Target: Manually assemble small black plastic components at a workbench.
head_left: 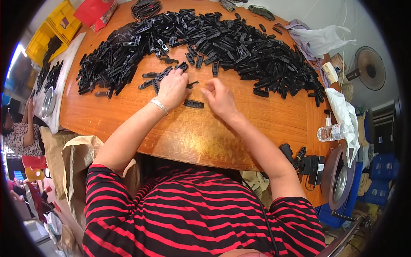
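My left hand (172, 89) is over several loose black plastic parts, its fingers bent down among them. A small thin black piece (192, 85) sticks out from the thumb side of this hand and looks gripped there, though the fingertips are partly hidden. To its right, my right hand (220, 99) is half curled, thumb and fingers a little apart, with nothing visible between them. A black rectangular plastic part (194, 104) lies on the table between my wrists. Beyond the fingers lie more loose black parts (199, 61). A large heap of black plastic parts (231, 40) arcs across the far side.
The brown wooden table (274, 128) has a worn front edge. At right are a plastic bottle (332, 132), a white bag (342, 111), a black adapter (311, 167) and a fan (369, 66). Yellow crates (53, 32) stand far left; another person (23, 135) is at left.
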